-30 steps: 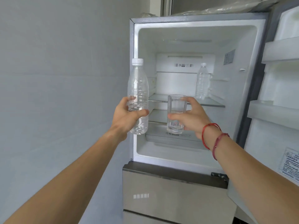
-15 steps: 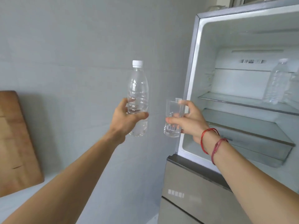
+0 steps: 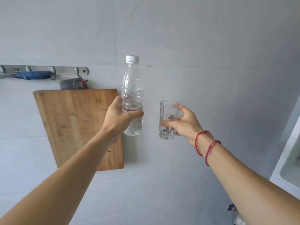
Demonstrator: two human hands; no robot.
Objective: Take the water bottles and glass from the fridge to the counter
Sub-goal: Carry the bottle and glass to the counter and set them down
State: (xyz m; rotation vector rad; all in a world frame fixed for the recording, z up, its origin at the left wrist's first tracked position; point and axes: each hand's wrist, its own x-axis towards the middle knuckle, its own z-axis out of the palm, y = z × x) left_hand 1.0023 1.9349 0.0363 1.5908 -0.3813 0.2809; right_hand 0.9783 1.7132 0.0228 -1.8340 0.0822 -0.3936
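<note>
A clear plastic water bottle point(image 3: 132, 88) with a white cap stands upright in the air, roughly half full, gripped around its lower body by my left hand point(image 3: 118, 118). Just to its right, my right hand point(image 3: 183, 122) holds a clear drinking glass point(image 3: 168, 117) with a barcode sticker near its base. Both are held out in front of a grey tiled wall. Only a white edge of the fridge point(image 3: 287, 169) shows at the far right. The second bottle and the counter are out of view.
A wooden cutting board point(image 3: 71, 120) leans against the wall behind my left hand. Above it a metal hook rail point(image 3: 48, 69) carries a blue-handled tool point(image 3: 30, 75) and a dark grey item point(image 3: 68, 84). Red string bracelets circle my right wrist.
My view has swung left, away from the open fridge to the tiled wall. Both hands moved left with it, still carrying the bottle and the glass. The cutting board and hook rail came into view.
</note>
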